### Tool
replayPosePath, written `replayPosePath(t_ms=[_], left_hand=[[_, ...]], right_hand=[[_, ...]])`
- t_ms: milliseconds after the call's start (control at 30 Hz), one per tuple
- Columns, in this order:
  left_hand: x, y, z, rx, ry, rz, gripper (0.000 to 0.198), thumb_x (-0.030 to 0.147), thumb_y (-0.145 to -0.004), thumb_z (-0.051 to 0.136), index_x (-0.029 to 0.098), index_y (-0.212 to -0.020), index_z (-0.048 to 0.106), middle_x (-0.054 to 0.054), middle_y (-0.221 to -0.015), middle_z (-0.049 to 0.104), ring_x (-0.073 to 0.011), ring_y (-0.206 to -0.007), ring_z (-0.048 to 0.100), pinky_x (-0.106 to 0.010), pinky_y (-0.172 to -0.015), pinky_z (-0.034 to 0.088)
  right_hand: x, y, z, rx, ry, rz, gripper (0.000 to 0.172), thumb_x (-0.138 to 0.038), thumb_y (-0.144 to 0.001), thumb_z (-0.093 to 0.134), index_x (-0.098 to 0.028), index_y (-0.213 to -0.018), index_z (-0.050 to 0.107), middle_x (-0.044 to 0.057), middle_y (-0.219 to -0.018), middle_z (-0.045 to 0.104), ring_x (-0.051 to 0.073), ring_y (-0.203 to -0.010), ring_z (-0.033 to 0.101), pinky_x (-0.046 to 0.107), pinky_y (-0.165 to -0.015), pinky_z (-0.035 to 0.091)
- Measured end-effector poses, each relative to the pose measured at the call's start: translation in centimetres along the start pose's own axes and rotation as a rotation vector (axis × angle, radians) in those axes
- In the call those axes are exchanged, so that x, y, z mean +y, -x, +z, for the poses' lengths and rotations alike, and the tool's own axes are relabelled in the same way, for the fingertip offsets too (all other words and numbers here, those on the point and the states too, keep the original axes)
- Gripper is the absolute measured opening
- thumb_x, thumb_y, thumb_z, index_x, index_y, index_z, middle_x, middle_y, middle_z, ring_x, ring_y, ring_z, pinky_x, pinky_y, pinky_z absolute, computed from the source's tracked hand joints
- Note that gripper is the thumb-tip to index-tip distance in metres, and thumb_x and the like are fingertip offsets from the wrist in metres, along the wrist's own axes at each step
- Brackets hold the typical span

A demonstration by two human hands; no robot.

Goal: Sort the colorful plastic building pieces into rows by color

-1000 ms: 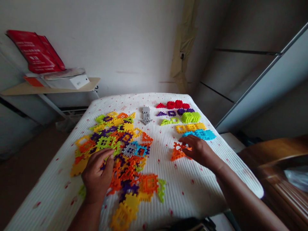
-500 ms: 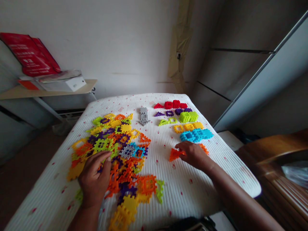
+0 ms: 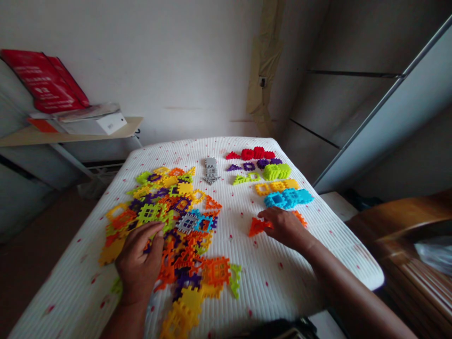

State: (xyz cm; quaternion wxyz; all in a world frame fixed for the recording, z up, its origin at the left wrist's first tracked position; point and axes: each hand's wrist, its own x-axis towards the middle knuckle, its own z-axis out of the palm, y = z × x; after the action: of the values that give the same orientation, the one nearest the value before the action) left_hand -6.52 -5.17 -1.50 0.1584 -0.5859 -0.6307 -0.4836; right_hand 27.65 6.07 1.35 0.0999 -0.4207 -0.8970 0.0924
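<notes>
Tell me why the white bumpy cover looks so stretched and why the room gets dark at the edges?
In the head view, a wide lens seems to bend the picture, so the white quilted cover fans out toward the bottom; the corners and the wooden furniture on the right fall dim, while the plastic pieces stay bright and fairly sharp, without strong glare.

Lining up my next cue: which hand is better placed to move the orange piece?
Probably the right hand: it is on the orange piece, while the left hand rests on the mixed pile, farther away.
</notes>
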Motion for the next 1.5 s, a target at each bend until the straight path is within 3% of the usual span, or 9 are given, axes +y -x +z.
replayPosePath(t_ms=[567, 933, 1067, 1233, 1367, 1500], left_hand=[[0.4, -0.1, -0.2, -0.013, 0.016, -0.024, 0.015, 0.017, -0.079, 0.056, 0.018, -0.090, 0.067, -0.006, -0.091, 0.067, -0.0185, -0.086, 0.063, -0.034, -0.085, 0.049], [0.5, -0.2, -0.3, -0.001, 0.006, -0.021, 0.014, 0.019, -0.080, 0.056, 0.020, -0.089, 0.066, -0.006, -0.089, 0.067, -0.0185, -0.085, 0.063, -0.034, -0.083, 0.050], [2.9, -1.4, -1.4, -0.063, -0.009, 0.068, 0.017, 0.018, -0.079, 0.057, 0.022, -0.094, 0.065, -0.005, -0.094, 0.067, -0.0186, -0.087, 0.063, -0.034, -0.085, 0.049], [8.5, -2.4, -1.2, -0.308, 0.129, 0.250, 0.022, 0.018, -0.080, 0.058, 0.025, -0.100, 0.062, -0.001, -0.087, 0.067, -0.0149, -0.080, 0.063, -0.027, -0.074, 0.051], [11.1, -1.9, 1.3, -0.511, 0.175, 0.190, 0.020, 0.017, -0.079, 0.058, 0.024, -0.098, 0.063, -0.003, -0.085, 0.067, -0.0162, -0.077, 0.064, -0.028, -0.068, 0.051], [11.5, -1.3, 3.4, -0.548, 0.176, 0.054, 0.008, 0.016, -0.078, 0.058, 0.021, -0.082, 0.063, -0.003, -0.074, 0.066, -0.0142, -0.065, 0.061, -0.026, -0.060, 0.047]], right_hand=[[-0.8, 0.1, -0.6, -0.031, 0.054, -0.068, 0.039, 0.000, -0.069, 0.051, -0.017, -0.101, 0.065, 0.008, -0.096, 0.068, 0.020, -0.092, 0.063, 0.032, -0.080, 0.050], [-0.4, 0.1, -0.7, 0.106, -0.112, -0.131, 0.034, 0.000, -0.074, 0.045, -0.015, -0.098, 0.064, 0.007, -0.089, 0.069, 0.017, -0.082, 0.064, 0.028, -0.074, 0.051], [-1.8, -0.4, -2.1, 0.172, -0.199, -0.137, 0.031, -0.004, -0.076, 0.048, -0.016, -0.100, 0.063, 0.005, -0.083, 0.067, 0.014, -0.071, 0.062, 0.025, -0.066, 0.050], [-4.4, -1.5, -3.0, 0.222, -0.247, -0.240, 0.035, -0.005, -0.076, 0.049, -0.016, -0.108, 0.059, 0.004, -0.082, 0.065, 0.013, -0.069, 0.059, 0.024, -0.063, 0.047], [-6.6, -2.0, -2.8, 0.230, -0.360, -0.330, 0.038, -0.006, -0.078, 0.049, -0.017, -0.114, 0.053, 0.003, -0.084, 0.063, 0.012, -0.071, 0.059, 0.023, -0.063, 0.047], [-8.0, -2.3, -2.0, 0.247, -0.465, -0.356, 0.037, -0.011, -0.083, 0.051, -0.019, -0.119, 0.049, 0.002, -0.084, 0.063, 0.011, -0.069, 0.059, 0.022, -0.062, 0.048]])
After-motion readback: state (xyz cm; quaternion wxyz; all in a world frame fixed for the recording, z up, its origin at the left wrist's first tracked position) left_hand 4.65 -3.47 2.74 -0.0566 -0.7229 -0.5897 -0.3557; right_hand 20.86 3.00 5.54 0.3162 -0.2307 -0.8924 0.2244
